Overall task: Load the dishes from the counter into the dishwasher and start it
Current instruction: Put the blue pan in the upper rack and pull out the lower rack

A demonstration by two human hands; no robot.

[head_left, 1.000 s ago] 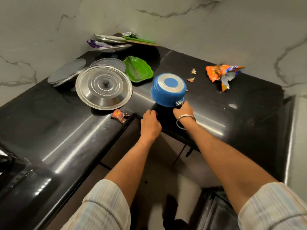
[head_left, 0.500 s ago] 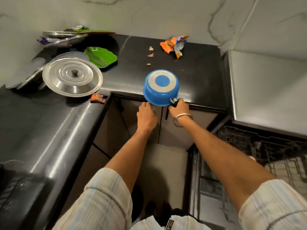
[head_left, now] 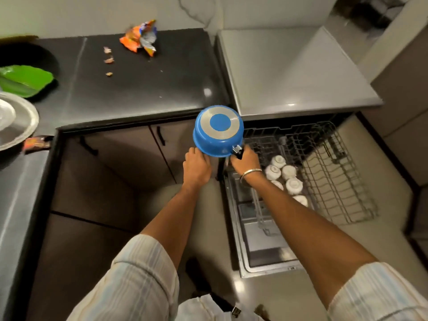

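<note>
At the far left edge, a round steel lid (head_left: 16, 121) lies on the black glossy table (head_left: 143, 89), only partly in frame, with a green leaf-shaped plastic plate (head_left: 23, 81) just beyond it and a small red-orange wrapper (head_left: 37, 143) beside its near rim, at the table's edge. Farther along the table, a few brown crumbs (head_left: 108, 60) are scattered, and a torn orange snack packet (head_left: 141, 38) lies near the far wall. Below the table's inner corner stand dark cabinet doors with black handles (head_left: 161, 135). In the middle, in front of these doors and past the table's edge, the blue round saucepan with a silver-ringed base (head_left: 218, 130) is held in the air, upside down, base facing up. The left hand (head_left: 196, 166) touches the pan's near left rim; its fingers go under the pan, so I cannot tell how they lie. The right hand (head_left: 245, 159), a metal bangle (head_left: 251, 173) on its wrist, has its fingers curled around the pan's black handle stub at the metal bracket. Right of the pan is the open dishwasher, with a flat grey top (head_left: 301, 72) and its wire rack (head_left: 335, 172) pulled out. Several white upturned bowls (head_left: 287, 174) sit in the rack's left part, just right of the right wrist; the remaining wire rows look bare. Beneath the right forearm lies the lowered dishwasher door (head_left: 261, 242).
</note>
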